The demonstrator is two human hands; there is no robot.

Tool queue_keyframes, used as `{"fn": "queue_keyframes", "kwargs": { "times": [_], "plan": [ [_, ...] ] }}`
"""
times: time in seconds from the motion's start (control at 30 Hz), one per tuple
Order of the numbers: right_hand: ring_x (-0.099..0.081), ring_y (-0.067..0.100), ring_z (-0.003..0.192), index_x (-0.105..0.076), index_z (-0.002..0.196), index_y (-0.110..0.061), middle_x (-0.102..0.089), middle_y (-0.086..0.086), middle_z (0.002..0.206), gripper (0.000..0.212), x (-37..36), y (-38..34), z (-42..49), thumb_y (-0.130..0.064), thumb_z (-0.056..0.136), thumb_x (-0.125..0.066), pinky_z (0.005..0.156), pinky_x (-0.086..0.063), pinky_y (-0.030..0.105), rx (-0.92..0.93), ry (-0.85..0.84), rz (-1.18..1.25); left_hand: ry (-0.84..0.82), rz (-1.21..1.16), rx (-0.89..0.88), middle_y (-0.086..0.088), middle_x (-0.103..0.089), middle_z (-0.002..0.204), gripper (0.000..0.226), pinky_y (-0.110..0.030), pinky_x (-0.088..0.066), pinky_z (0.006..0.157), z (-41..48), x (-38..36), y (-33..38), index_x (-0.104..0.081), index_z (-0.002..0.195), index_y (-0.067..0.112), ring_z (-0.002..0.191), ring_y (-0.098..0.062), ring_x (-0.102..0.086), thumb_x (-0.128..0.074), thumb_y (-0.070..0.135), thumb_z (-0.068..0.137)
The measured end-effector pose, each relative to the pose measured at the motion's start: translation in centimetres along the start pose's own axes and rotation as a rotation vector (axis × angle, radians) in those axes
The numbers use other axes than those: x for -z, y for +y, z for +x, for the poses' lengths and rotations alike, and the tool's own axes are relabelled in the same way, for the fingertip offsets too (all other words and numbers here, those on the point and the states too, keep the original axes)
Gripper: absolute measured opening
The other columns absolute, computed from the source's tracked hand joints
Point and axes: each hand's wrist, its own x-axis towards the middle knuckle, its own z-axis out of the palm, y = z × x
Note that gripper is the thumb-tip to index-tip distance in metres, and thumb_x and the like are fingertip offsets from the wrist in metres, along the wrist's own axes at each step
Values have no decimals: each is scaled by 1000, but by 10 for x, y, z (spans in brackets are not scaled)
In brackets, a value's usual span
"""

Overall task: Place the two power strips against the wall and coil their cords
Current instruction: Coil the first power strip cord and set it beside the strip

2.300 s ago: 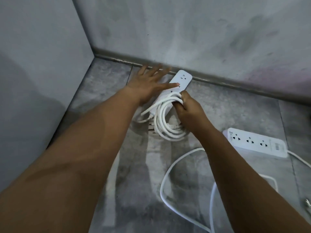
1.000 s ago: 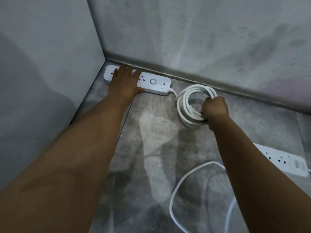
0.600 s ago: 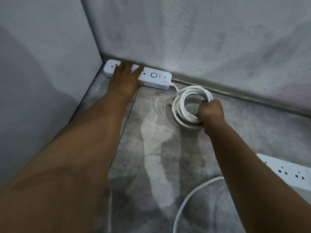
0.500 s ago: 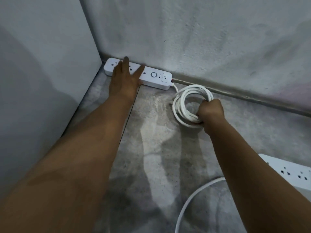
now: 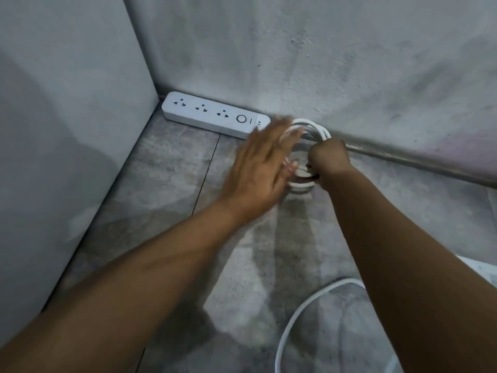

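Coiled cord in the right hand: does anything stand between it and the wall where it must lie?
Nothing visible does. The coiled cord, gripped by the right hand, has its far loops at the foot of the wall, right of the power strip. The blurred left hand covers its left side.

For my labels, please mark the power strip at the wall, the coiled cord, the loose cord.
power strip (image 5: 215, 115), head view, top face.
coiled cord (image 5: 301, 186), head view, lower loops.
loose cord (image 5: 309, 300), head view, bend.
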Motion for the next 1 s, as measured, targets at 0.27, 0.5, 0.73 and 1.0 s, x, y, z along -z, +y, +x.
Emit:
{"fn": "queue_keyframes", "kwargs": {
  "times": [0.27,0.5,0.73,1.0],
  "plan": [
    [-52,37,124,-56,126,4,-59,24,130,33,0,-19,1,-2,99,-37,105,-35,41,137,19,-361,-244,291,-10,-7,-5,164,62,-36,-1,123,-5,-25,-22,-10,156,11,151,-16,1,-17,41,102],
    [-51,39,124,-35,135,5,-48,24,138,45,-10,-4,23,-19,98,-44,103,-45,47,-32,68,172,-404,272,19,-7,13,164,71,-39,1,123,10,-30,-27,3,156,18,151,-19,13,-11,57,99],
    [-41,41,130,-39,131,-4,-49,24,137,58,-15,16,16,-51,98,-39,105,-32,46,103,245,-256,-454,314,-17,-10,-7,164,68,-33,5,122,29,-29,-27,-15,155,10,152,-19,-1,-25,51,102],
    [-30,21,144,-29,152,-15,-32,4,157,54,-33,60,-6,-34,102,-32,114,-25,40,569,388,-380,-434,369,-70,-11,-8,164,82,-36,-2,122,31,-32,-29,-24,153,7,152,-22,-5,-7,57,91]
  ]
}}
